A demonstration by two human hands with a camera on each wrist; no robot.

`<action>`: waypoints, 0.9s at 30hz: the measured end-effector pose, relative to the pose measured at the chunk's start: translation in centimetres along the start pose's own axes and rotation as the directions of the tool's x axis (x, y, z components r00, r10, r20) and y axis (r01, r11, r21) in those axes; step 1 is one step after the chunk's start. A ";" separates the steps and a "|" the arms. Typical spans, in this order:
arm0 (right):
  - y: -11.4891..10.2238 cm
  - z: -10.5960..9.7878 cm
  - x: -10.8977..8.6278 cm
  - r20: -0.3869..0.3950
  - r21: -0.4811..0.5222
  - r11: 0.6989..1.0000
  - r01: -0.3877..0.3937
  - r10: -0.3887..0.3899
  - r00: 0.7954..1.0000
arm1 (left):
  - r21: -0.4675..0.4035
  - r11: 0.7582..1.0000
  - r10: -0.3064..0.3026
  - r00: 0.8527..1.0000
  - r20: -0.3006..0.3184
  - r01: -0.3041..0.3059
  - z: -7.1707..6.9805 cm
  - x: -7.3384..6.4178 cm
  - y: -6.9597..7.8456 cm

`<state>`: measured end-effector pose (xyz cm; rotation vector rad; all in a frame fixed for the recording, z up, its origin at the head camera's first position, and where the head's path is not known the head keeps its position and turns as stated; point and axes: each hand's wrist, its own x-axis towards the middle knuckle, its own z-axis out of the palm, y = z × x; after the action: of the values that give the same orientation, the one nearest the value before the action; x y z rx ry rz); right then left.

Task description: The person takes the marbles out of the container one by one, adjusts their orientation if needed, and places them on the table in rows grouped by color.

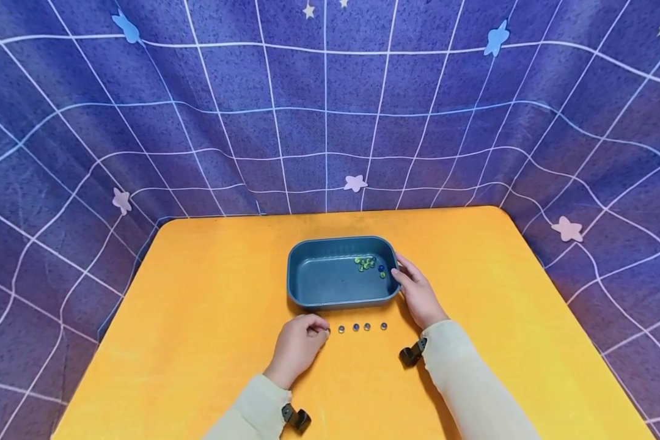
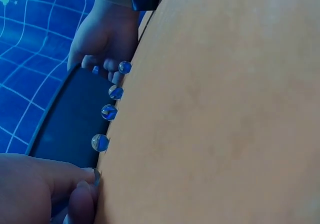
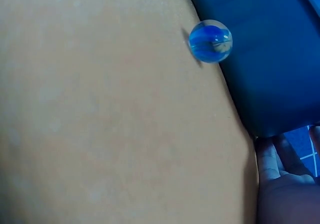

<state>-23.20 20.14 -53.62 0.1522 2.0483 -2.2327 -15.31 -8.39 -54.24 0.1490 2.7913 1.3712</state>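
Note:
My left hand (image 1: 297, 348) pinches a small glass marble (image 2: 96, 176) between thumb and forefinger, low at the table in front of the bin; the fingertips hide most of it. To the right of that hand runs a row of several clear marbles with blue swirls, the rightmost marble (image 1: 384, 326) a little apart from the others. My right hand (image 1: 418, 293) grips the right end of a dark blue-grey plastic bin (image 1: 321, 281), thumb at the rim and fingers along the outside wall. Inside the bin, green marbles (image 1: 362, 268) and a dark blue marble (image 1: 381, 267) gather toward the right.
The bin and marbles are on a yellow-orange table (image 1: 209, 293). A purple-blue curtain (image 1: 324, 134) with grid lines and stars surrounds its back and sides. Black camera mounts (image 1: 412, 353) sit on both wrists, over pale sleeves.

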 end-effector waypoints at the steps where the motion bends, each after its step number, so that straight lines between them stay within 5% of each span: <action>1: 0.0 0.0 0.0 -0.001 0.000 1.000 0.001 -0.001 1.000 | 0.000 1.000 -0.003 1.000 -0.001 0.003 0.0 0.0 0.1; 27: 0.1 0.1 0.1 -0.008 0.004 1.000 0.007 -0.007 1.000 | 0.006 1.000 -0.014 1.000 -0.018 0.014 -0.1 0.0 0.3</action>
<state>-23.30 20.07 -53.71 0.1551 2.0518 -2.2439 -15.28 -8.23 -53.94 0.1177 2.8053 1.3685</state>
